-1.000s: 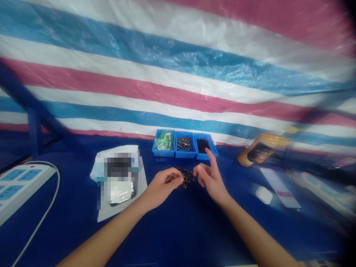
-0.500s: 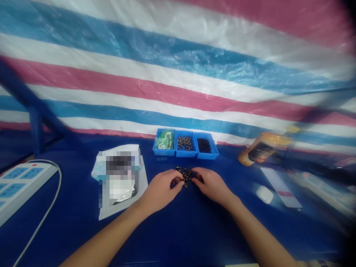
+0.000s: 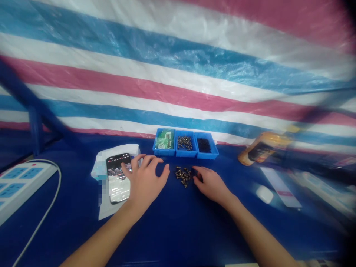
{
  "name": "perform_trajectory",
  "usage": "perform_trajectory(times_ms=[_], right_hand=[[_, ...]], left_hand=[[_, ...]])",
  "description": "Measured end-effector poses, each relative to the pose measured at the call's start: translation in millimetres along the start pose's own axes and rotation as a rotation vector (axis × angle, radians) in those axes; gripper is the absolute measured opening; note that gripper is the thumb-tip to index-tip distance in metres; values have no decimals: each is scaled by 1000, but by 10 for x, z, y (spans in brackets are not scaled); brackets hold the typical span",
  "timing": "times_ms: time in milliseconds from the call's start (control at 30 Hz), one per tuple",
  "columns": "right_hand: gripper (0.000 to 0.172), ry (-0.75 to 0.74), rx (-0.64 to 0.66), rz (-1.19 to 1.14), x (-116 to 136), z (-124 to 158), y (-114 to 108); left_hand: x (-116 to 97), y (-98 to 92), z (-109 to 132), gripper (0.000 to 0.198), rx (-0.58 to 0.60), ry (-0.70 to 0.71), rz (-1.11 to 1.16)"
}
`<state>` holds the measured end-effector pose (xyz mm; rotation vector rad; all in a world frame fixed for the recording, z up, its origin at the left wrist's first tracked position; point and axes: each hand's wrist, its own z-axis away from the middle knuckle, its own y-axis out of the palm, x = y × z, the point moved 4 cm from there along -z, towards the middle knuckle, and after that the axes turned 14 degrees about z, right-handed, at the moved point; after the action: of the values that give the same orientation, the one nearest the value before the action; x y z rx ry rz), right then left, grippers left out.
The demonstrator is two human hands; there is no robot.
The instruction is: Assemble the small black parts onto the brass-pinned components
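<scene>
A pile of small metallic parts (image 3: 183, 175) sits on the desk (image 3: 178, 230) at nine o'clock from the right hand (image 3: 210, 184), thumb and forefinger parted; the left hand (image 3: 146, 177), fingers spread, overlaps a lit phone (image 3: 119, 187) at its nine. Blue bins (image 3: 185, 153) stand at the pile's twelve.

workshop, by its look | parts bins (image 3: 185, 153) | metallic pieces (image 3: 183, 175) | striped sheeting (image 3: 178, 87)

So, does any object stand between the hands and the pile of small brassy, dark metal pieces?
Nothing visible does. The right hand is just beside the pile; between the pile and the left hand, only dark blue tabletop shows.
</scene>
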<state>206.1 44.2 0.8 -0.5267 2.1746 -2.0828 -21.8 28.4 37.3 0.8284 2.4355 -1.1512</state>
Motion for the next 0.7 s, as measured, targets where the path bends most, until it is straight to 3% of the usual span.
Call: perform_trajectory(times_ms=[233, 333, 700], right_hand=[[29, -43, -19, -11, -5, 9, -3], [25, -34, -36, -11, -7, 17, -3], [11, -55, -43, 13, -12, 7, -10]], left_hand=[[105, -9, -141, 8, 82, 86, 67], [46, 6, -118, 8, 95, 117, 104], [-191, 173, 78, 11, 359, 280, 302]])
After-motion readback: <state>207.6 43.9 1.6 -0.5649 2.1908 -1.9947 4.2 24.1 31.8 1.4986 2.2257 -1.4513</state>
